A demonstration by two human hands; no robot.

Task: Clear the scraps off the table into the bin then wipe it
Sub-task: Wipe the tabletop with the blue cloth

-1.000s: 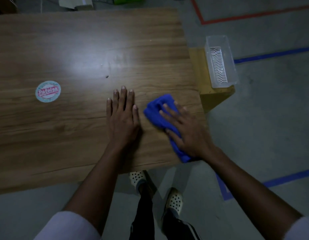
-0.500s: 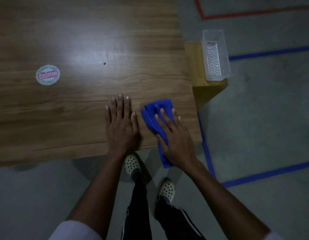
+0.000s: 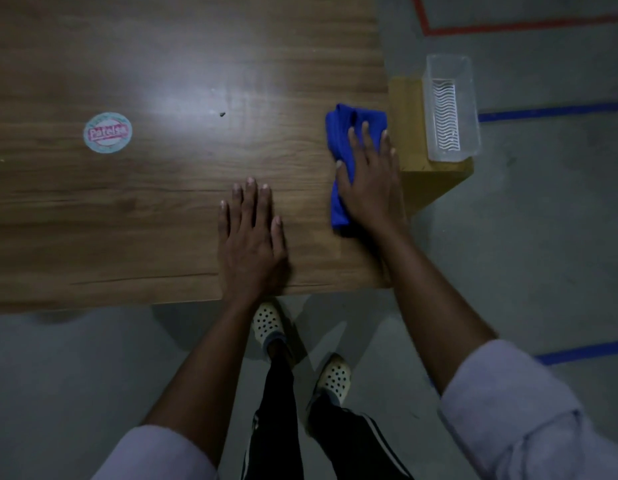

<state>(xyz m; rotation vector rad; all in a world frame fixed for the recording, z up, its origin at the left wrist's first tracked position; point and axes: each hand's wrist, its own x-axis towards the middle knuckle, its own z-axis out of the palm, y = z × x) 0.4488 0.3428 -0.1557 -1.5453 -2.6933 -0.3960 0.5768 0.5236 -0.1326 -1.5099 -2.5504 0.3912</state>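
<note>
A wooden bench (image 3: pixel 162 220) fills the upper left of the view. The left hand (image 3: pixel 250 237) lies flat on it near the front edge, fingers straight and close together, grasping nothing. The right hand (image 3: pixel 370 181) presses a folded blue cloth (image 3: pixel 342 133) against the bench top close to its right edge. Its fingers are spread and straight over the cloth rather than curled round it. A small dark scrap (image 3: pixel 222 114) sits alone on the bench, well apart from both hands, inside a pale patch of reflected light. A round sticker (image 3: pixel 107 132) with pink lettering lies further left. Just beside the right edge of the bench, a clear plastic bin (image 3: pixel 472 109) stands on a yellow box (image 3: pixel 408 126). Blue tape (image 3: pixel 550 112) and red tape (image 3: pixel 508 28) mark the grey floor.
</note>
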